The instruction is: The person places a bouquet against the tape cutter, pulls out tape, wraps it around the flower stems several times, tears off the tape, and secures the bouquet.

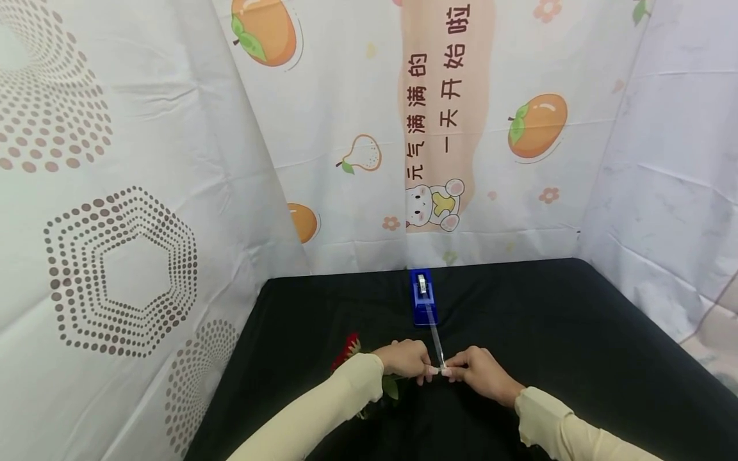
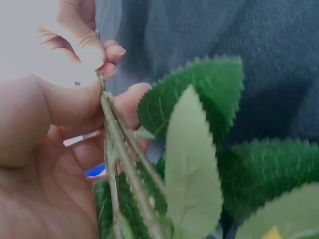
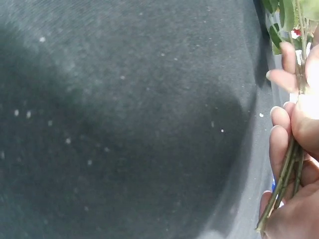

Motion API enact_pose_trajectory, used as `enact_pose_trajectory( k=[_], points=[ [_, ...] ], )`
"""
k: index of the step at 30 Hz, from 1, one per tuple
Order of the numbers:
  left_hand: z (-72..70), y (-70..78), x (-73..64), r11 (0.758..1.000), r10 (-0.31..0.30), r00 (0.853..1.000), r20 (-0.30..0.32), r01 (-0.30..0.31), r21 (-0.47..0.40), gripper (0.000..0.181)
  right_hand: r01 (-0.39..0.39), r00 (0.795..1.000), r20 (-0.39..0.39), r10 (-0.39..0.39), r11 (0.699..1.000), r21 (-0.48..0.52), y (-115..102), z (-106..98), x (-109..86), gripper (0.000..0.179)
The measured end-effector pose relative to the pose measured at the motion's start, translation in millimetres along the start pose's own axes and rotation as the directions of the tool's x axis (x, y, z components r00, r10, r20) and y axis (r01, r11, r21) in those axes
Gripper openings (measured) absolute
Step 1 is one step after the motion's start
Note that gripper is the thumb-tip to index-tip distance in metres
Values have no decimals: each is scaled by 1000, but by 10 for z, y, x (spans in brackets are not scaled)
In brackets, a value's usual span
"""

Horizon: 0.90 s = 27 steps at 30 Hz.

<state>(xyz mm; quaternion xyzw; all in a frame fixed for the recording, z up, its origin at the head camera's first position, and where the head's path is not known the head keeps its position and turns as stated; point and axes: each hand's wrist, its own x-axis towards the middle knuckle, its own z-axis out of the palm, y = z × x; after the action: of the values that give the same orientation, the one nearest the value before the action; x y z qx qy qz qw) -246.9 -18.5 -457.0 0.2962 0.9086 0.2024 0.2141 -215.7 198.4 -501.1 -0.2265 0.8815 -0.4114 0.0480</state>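
Note:
A bunch of flower stems [image 2: 130,179] with green serrated leaves [image 2: 193,164] lies across both hands, and a red flower head [image 1: 346,349] shows left of the left sleeve. My left hand [image 1: 405,358] grips the stems just below the leaves. Close beside it, my right hand [image 1: 485,374] pinches the same stems lower down; the cut ends [image 3: 269,211] run along its palm. From a blue tape dispenser [image 1: 416,317], a strip of clear tape [image 1: 437,340] stretches to the fingertips of the right hand. Where the tape meets the stems is mostly hidden by fingers.
A black cloth [image 1: 536,320] covers the table. Patterned white curtains [image 1: 357,96] hang behind it and along both sides. The tape dispenser stands near the table's back edge, straight ahead of the hands.

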Motion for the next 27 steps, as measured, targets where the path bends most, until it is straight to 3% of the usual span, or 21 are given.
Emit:
enact_pose_trajectory(
  k=[6,11,19,23,27],
  points=[
    [88,-17,29,989,33,995,-99,-18,148,28,6,1000,3,-6,1000,9,38,36,5,13],
    [149,-37,70,948,112,973,-201,-44,316,26,16,1000,-22,-16,1000,-21,33,26,33,11],
    [219,-9,51,815,224,932,-286,-19,579,21,-88,995,45,86,995,45,-17,-8,54,21],
    [252,-23,47,756,285,903,-323,-4,655,21,-151,988,44,148,987,62,-53,-21,73,27],
    [298,-40,29,705,331,885,-327,-2,710,21,-163,985,60,160,985,51,-65,-13,74,29]
  ],
)
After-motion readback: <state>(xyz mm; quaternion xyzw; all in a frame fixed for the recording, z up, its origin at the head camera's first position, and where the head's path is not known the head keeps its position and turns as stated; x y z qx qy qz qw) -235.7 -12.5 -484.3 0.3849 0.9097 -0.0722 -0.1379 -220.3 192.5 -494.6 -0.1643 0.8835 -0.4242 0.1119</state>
